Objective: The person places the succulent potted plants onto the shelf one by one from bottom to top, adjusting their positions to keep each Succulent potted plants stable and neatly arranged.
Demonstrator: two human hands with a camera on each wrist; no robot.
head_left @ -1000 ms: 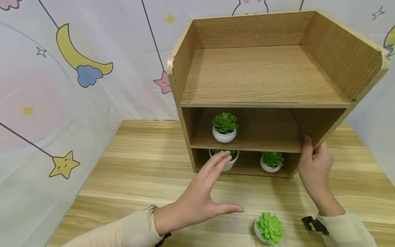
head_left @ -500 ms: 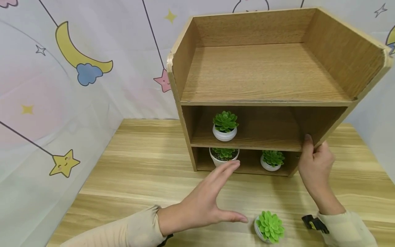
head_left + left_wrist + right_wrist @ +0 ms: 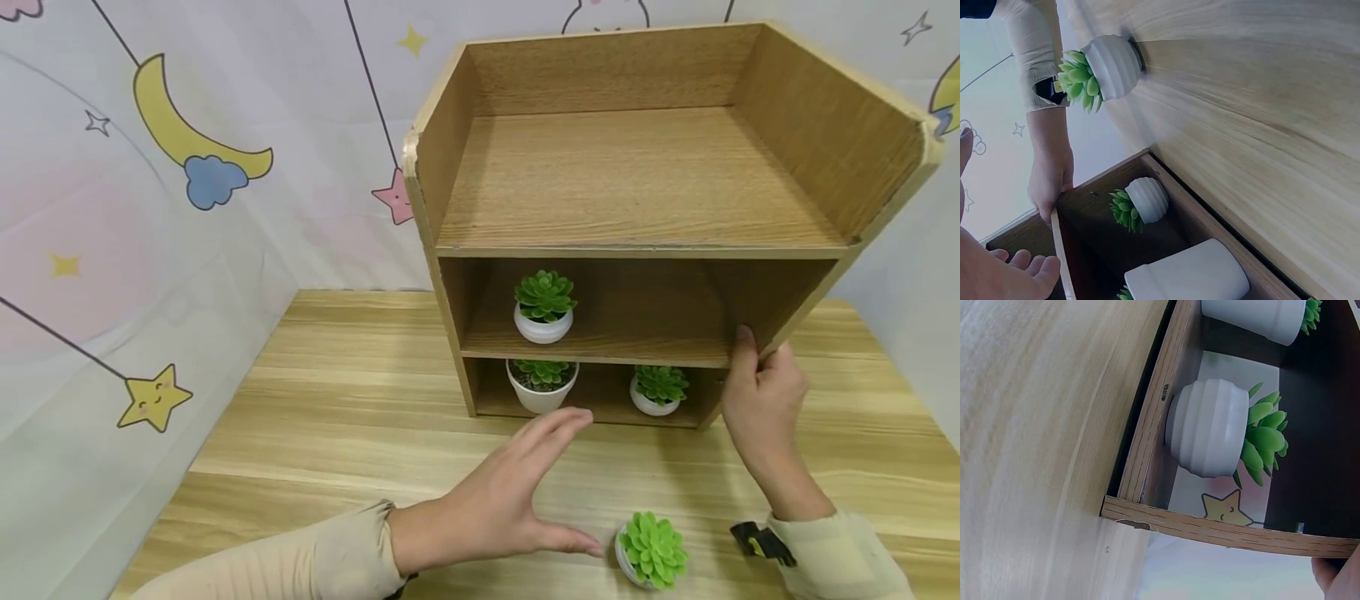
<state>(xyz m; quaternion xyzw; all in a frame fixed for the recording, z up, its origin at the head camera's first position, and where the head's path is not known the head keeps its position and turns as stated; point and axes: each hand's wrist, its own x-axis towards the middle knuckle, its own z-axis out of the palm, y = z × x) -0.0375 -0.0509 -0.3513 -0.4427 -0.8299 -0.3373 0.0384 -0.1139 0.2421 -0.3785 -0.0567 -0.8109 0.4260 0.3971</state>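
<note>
My left hand [image 3: 498,504] hovers over the table, thumb and fingers spread wide, holding nothing. Just right of its thumb stands a small potted succulent [image 3: 651,552] with bright green leaves; its ribbed white pot [image 3: 1115,65] shows in the left wrist view. With the thumb inside and the fingers outside, my right hand [image 3: 765,408] grips the right side panel of a wooden shelf [image 3: 645,179]. One succulent [image 3: 544,307] sits at the left of the middle level. Below are a larger potted plant [image 3: 542,392] on the left and a small succulent [image 3: 1210,428] on the right.
The shelf stands toward the back of a wood-grain table [image 3: 315,433]. A cartoon-printed cloth [image 3: 322,125] hangs behind and to the left. A black strap [image 3: 763,543] is at the right cuff.
My left hand has drawn back from the lower shelf and moved slightly right, toward the succulent on the table. The right hand keeps its grip on the panel.
</note>
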